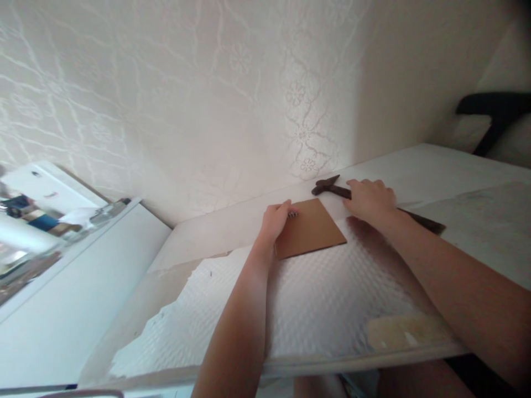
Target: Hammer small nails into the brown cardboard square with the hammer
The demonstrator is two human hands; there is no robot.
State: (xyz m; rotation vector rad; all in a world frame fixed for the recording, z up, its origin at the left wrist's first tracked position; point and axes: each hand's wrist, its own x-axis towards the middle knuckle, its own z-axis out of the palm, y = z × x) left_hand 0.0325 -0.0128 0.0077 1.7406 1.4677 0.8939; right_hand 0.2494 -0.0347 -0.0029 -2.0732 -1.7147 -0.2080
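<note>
A thin brown square board [313, 232] lies flat on the white table. My left hand [274, 221] rests over the board's left edge, its fingers closed at a small ridged metal piece [292, 214] that looks like a coil spring; part of it is hidden by the fingers. To the right of the board, my right hand [370, 199] is wrapped around the dark handle of a hammer [327, 187]. The hammer's head points left, near the wall behind the board, and the handle end sticks out to the right of my wrist.
A textured white sheet with torn edges [332, 298] covers part of the table. At left stands a white cabinet [91, 282] with assorted items on top. A patterned wall [232, 110] runs behind the table. A black chair part [493, 105] shows at right.
</note>
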